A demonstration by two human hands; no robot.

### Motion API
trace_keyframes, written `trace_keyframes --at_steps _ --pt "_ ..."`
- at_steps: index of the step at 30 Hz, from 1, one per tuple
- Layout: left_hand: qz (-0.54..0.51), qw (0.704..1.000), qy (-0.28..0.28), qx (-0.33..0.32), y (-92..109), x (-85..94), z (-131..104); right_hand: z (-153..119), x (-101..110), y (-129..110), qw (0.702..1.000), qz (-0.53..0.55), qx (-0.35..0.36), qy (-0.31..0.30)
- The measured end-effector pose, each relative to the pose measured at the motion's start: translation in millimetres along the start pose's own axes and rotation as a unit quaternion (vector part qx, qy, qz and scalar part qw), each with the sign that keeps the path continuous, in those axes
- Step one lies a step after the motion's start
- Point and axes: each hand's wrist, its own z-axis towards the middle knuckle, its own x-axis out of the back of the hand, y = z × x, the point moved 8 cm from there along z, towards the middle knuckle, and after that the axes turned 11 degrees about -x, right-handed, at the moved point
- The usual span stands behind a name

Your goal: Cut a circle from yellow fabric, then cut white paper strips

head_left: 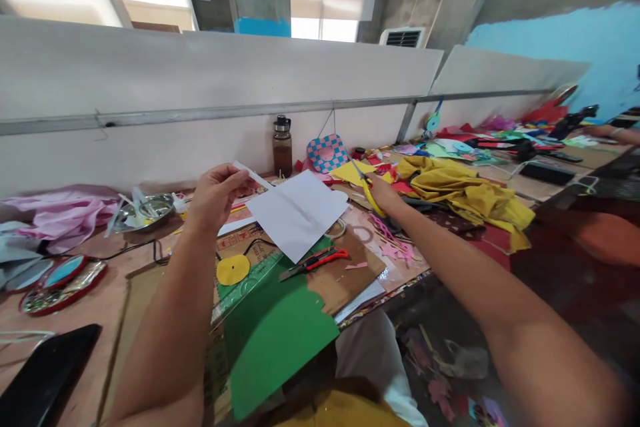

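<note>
Between the thumb and fingers of my left hand (220,195) is a narrow white paper strip (254,175). Its lower end meets a white paper sheet (300,213); I cannot tell whether the two are joined. My right hand (381,195) is closed on scissors (371,197) with yellow handles, blades pointing up and away, apart from the sheet. In front of the sheet lies a red and black utility knife (315,261). Green paper (280,333) spreads below it, and a yellow paper disc (233,269) rests to the left.
A brown bottle (283,147) stands by the white partition (200,147), near a blue and pink checkered pouch (327,152). Yellow cloth (460,193) is heaped at right. A metal bowl (150,210) and black tablet-like object (50,373) are at left. Scraps litter the floor (450,373).
</note>
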Motion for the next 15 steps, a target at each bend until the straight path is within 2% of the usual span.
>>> trace_keyframes --at_steps 4,8,15 --pt "-0.009 1.000 0.007 -0.008 -1.3 -0.1 1.4 1.8 -35.7 -0.7 0.998 -0.020 0.020 -0.059" --pt "-0.009 1.000 0.013 -0.006 -1.3 1.9 2.1 -13.9 -68.7 -14.6 0.992 -0.034 0.074 -0.094" --pt "-0.027 0.998 0.039 -0.034 4.5 7.5 4.1 -46.3 -90.0 -25.7 0.971 -0.068 0.208 -0.101"
